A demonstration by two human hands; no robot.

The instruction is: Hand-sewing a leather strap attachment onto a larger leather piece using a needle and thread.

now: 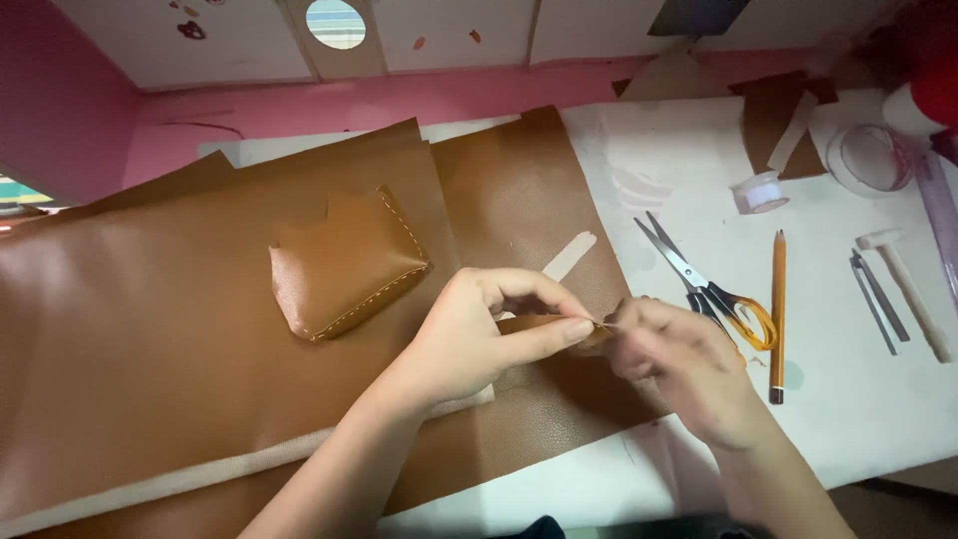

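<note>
Fingers (559, 331) of the left hand (469, 339): thumb and forefinger pinched shut on a small brown leather strip (534, 321). Right hand (679, 364): fingertips closed narrow on the strip's far end; motion blur hides the exact hold.

Strip: tan-brown, thin, held just above the large brown leather sheets (150, 329), at centre of the table.

Stitched leather pouch (344, 268): same brown, rounded corner, pale stitching along two edges, notched top; lies flat on the sheets, apart from both hands.

Scissors (704, 284): silver blades, dark and orange handles, just beside the right hand. Pencil (777, 314): orange-brown, upright in the view, right of the scissors. Metal tools (878, 299): two grey bars, further right. Small mallet (908, 284): pale head and handle, beside them. Roll of white tape (760, 192): above the scissors. Clear round container (870, 158): far right corner. Pale flat stick (569, 255): on the leather, above the hands. Darker brown offcuts (773, 120): top right.

Surface: white table covering (848, 419). Room: pink ledge (299, 105), white panelled wall (239, 35) above.
</note>
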